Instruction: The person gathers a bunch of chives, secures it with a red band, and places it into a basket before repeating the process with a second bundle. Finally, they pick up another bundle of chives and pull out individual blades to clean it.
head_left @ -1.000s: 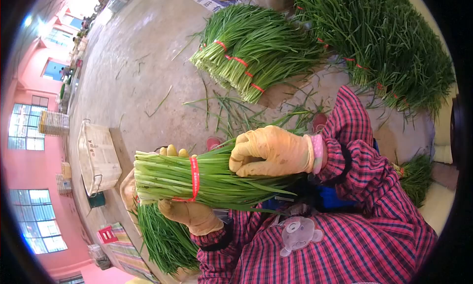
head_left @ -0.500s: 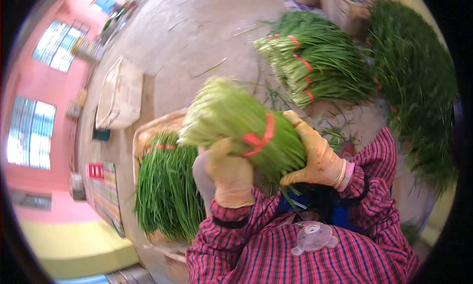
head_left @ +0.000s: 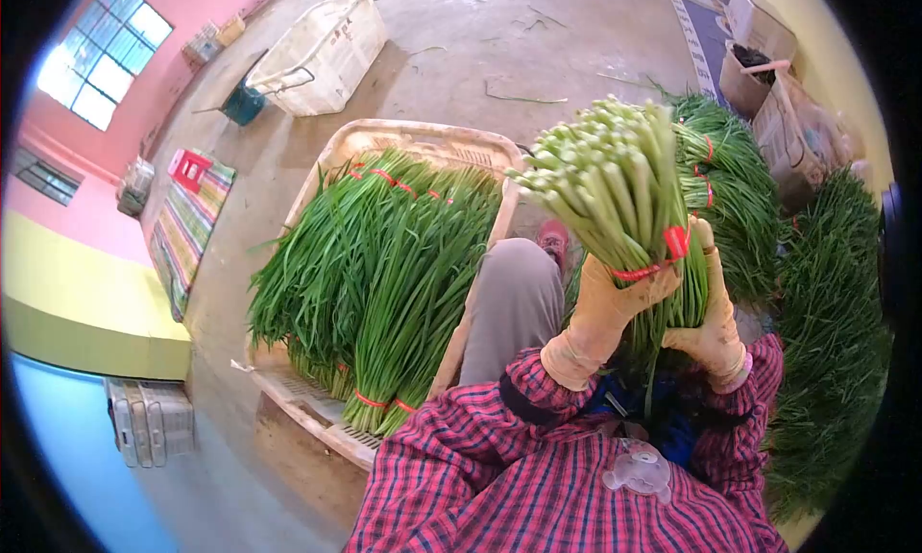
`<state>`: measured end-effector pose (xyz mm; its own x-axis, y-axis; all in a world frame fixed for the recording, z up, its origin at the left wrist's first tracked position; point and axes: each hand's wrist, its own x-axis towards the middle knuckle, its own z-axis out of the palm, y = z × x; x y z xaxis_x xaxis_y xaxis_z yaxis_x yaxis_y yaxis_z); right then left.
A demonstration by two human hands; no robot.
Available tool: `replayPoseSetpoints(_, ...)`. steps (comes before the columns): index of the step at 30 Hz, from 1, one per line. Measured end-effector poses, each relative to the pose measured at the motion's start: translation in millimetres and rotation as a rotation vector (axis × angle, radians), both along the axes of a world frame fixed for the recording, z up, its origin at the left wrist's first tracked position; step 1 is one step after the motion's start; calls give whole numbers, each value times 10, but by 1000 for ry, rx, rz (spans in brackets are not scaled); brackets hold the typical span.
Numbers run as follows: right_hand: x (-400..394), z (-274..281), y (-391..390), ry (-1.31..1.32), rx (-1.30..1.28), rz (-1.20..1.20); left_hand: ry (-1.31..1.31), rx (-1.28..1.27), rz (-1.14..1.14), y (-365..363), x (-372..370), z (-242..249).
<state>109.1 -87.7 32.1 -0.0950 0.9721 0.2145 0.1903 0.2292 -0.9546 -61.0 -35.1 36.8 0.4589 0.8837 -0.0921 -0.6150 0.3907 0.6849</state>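
A thick bundle of garlic chives (head_left: 610, 183) stands upright in front of my chest, its pale cut ends up and its green leaves hanging down. Red tape circles it at mid-height. My left hand (head_left: 607, 313), in a yellowish rubber glove, closes on its left side just under the tape. My gloved right hand (head_left: 713, 327) grips the leafy part from the right; some of its fingers are hidden behind the bundle. To the left of my knee, a plastic crate (head_left: 432, 131) holds several taped chive bundles (head_left: 384, 255), laid with their ends in differing directions.
On the floor at right lie more taped bundles (head_left: 735, 207) and a large pile of chives (head_left: 831, 361). Behind them stand a bucket (head_left: 744, 83) and bags (head_left: 802, 135). A white tub (head_left: 331, 59), a teal bucket (head_left: 245, 102) and a striped mat (head_left: 192, 227) are farther left.
The bundle has tipped from slanting left to upright and moved right, with both hands still on it. My view has turned, so more of the crate shows.
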Motion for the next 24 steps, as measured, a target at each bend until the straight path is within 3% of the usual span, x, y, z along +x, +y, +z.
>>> replayPoseSetpoints(1,-118,59,2,320,-16,7,-17,1,8,13,-24,-10)
replayPoseSetpoints(3,-271,129,25,341,-62,17,-267,45,94,32,-110,-24)
replayPoseSetpoints(5,-284,70,78,244,-245,-45,-289,74,101,85,-309,156)
replayPoseSetpoints(6,-168,59,148,1,-214,-74,-121,186,97,99,-311,213)
replayPoseSetpoints(7,-196,183,214,-77,-173,-63,52,288,97,103,-447,284)
replayPoseSetpoints(8,-232,297,303,-76,-154,-52,277,459,258,64,-646,347)
replayPoseSetpoints(9,-249,403,403,-73,-137,-42,281,445,285,21,-877,325)
replayPoseSetpoints(11,-189,599,624,-187,57,-67,655,523,577,-143,-1397,198)
replayPoseSetpoints(13,-166,773,907,-352,236,-46,1087,513,601,-368,-2122,-66)
replayPoseSetpoints(15,-494,1132,1120,-699,457,-39,1501,414,521,-658,-2815,-421)
replayPoseSetpoints(17,-862,1271,1365,-724,583,34,1754,244,409,-965,-3360,-879)
replayPoseSetpoints(19,-1316,1419,1505,-992,827,166,1971,70,318,-1170,-3578,-1173)
replayPoseSetpoints(21,-1819,1423,1595,-1002,889,272,2028,63,282,-1161,-3630,-1191)
replayPoseSetpoints(23,-2308,1261,1612,-1026,972,367,1917,-174,-105,-1045,-3517,-1104)
replayPoseSetpoints(24,-2547,1178,1600,-977,954,459,2003,-39,-125,-1087,-3500,-1194)
